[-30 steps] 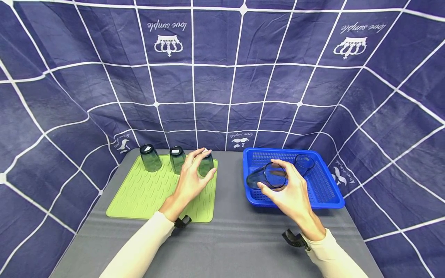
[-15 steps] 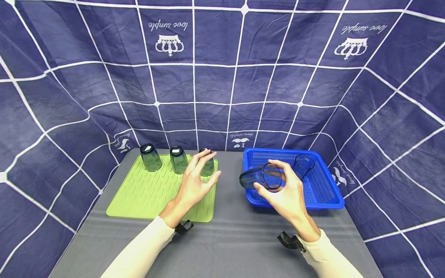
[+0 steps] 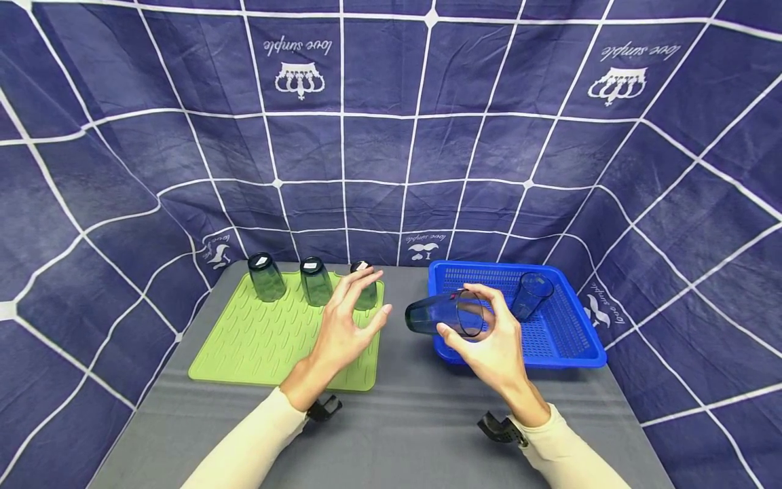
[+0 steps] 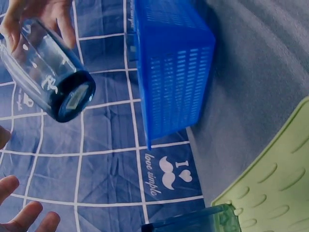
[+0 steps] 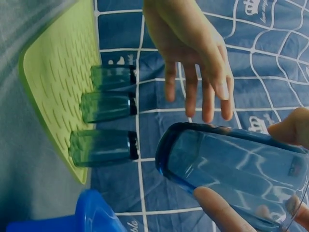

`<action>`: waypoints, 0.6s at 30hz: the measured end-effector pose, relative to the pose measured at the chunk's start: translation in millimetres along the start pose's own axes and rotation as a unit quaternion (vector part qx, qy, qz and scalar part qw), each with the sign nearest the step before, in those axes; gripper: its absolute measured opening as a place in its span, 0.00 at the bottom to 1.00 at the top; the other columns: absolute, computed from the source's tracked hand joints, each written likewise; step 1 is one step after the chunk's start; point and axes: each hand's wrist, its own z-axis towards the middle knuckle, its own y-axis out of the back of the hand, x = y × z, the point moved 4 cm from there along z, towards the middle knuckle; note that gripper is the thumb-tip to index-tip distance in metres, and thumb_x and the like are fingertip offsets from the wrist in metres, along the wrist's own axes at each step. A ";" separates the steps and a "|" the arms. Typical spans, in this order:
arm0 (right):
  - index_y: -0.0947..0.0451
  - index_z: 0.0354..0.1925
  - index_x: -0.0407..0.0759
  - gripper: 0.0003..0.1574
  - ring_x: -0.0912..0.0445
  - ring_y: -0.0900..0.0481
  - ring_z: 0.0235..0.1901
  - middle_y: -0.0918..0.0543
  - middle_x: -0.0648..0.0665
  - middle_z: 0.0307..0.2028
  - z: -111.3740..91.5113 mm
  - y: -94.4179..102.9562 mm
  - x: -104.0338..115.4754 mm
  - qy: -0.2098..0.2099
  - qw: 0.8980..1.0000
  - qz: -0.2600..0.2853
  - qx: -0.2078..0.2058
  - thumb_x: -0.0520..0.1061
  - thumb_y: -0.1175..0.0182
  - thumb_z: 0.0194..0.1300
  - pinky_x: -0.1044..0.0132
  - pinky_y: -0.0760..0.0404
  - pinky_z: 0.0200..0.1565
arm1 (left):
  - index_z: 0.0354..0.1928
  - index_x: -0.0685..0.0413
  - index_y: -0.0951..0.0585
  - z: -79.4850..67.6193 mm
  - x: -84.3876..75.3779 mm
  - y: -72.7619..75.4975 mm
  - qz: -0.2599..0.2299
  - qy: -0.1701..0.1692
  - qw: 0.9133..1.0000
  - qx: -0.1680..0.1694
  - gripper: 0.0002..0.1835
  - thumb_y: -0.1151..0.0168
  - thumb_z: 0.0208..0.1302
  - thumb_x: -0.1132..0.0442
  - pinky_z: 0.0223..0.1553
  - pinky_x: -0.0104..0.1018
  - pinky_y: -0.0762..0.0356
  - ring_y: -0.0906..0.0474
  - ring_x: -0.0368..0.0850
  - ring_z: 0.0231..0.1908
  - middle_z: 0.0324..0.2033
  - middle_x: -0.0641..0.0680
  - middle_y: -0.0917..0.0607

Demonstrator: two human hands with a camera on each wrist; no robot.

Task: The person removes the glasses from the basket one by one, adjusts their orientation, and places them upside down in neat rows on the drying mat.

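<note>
My right hand (image 3: 496, 345) grips a blue drinking glass (image 3: 435, 314) near its rim, between thumb and fingers. The glass is tilted onto its side in the air, its base toward the left and its mouth toward my palm. My left hand (image 3: 347, 327) hovers over the right part of the green mat (image 3: 256, 346), fingers spread and holding nothing. In the right wrist view the left hand (image 5: 193, 58) is apart from the glass (image 5: 227, 169). Upside down on the mat stand three glasses: left (image 3: 267, 278), middle (image 3: 315, 282) and right (image 3: 366, 296), the last partly hidden by my left fingers.
A blue plastic basket (image 3: 586, 353) stands on the grey table (image 3: 403, 421) at the right. Another glass (image 3: 533, 295) leans inside it. Dark blue cloth (image 3: 379, 149) with white lines hangs behind and at both sides.
My right hand has carried the glass leftward, partly out past the basket's left edge. The left hand has shifted slightly right and its fingers have spread wider.
</note>
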 end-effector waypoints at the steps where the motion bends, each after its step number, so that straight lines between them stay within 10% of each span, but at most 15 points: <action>1: 0.21 0.73 0.38 0.50 0.64 0.06 0.57 0.12 0.40 0.68 -0.3 -1.0 0.1 -0.002 1.000 0.008 0.001 0.31 0.11 0.55 0.64 0.03 0.43 | 0.77 0.47 0.15 -0.2 -1.4 0.4 -0.001 0.000 1.000 -0.001 0.33 0.19 0.72 0.58 0.83 0.62 0.24 0.26 0.58 0.86 0.77 0.55 0.15; 18: 0.26 0.76 0.32 0.53 0.58 0.07 0.58 0.17 0.46 0.65 -3.6 -15.7 -0.1 -0.039 0.993 0.111 0.000 0.20 0.19 0.55 0.62 0.03 0.41 | 0.78 0.44 0.15 -5.8 -15.3 -0.4 -0.036 0.015 0.999 0.006 0.33 0.20 0.73 0.57 0.68 0.52 0.13 0.16 0.55 0.75 0.76 0.56 0.15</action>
